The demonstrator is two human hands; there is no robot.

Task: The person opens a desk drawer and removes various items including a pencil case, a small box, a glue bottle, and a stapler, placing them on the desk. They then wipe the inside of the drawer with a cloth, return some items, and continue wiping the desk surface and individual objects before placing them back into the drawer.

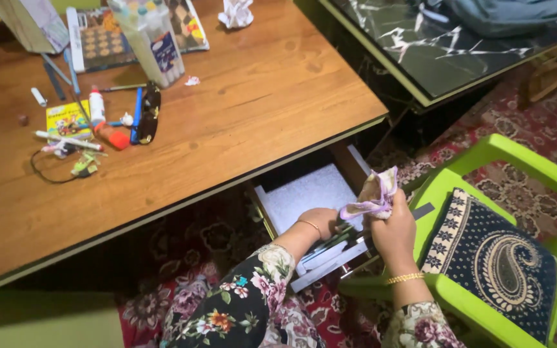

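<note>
Reaching into the drawer: I work below the table edge, both hands at the open drawer [311, 193].
Left hand: my left hand [320, 222] is curled narrow over the drawer's front, fingers down among the pens and flat items [330, 248] lying there; whether it grips one I cannot tell.
Right hand: my right hand [391, 232] is closed around a crumpled pale cloth [376, 193], held just above the drawer's right front corner.
Doing it well, as I judge: keep the cloth bunched tight so no loose end drags across the contents, and steady the drawer front with the left hand.
Drawer: pulled out from under the wooden table [259, 96], lined with a pale sheet.
Tabletop: pens, a glue stick [98, 106], a small yellow booklet [67, 119] and a crumpled paper [236, 13], well apart from my hands.
In the way: the green chair [485, 303] with its patterned cushion [491, 258] stands close to my right wrist, crowding that side.
</note>
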